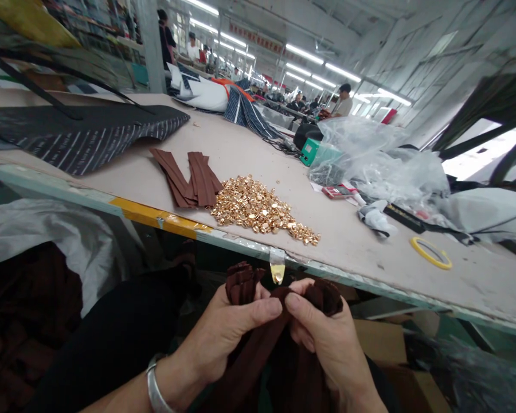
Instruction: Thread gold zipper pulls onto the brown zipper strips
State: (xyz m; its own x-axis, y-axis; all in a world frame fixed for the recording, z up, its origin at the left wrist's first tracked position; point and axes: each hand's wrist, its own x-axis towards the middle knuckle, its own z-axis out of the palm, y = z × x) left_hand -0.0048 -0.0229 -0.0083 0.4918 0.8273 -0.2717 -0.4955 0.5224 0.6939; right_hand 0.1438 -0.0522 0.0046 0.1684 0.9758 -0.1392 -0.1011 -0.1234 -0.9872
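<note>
Dark brown fabric strips (258, 350) hang between my two hands, below the table's front edge. My left hand (236, 321), with a silver bangle on its wrist, is closed round a folded bunch of strips (242, 282), thumb pressed on top. Close beside it, my right hand (316, 321) pinches the same cloth between thumb and fingers, and another gathered bunch (324, 296) sticks up from it. Just beyond my hands, a small clear holder (277, 267) with something yellowish inside is fixed to the table edge. Shiny gold metal pieces (253, 206) lie heaped on the table.
Flat brown strips (193, 179) lie left of the gold heap. Striped dark material (94, 140) covers the table's left side. On the right are clear plastic bags (370, 155), a green box (311, 150) and a yellow tape roll (430, 253). People stand and sit far behind.
</note>
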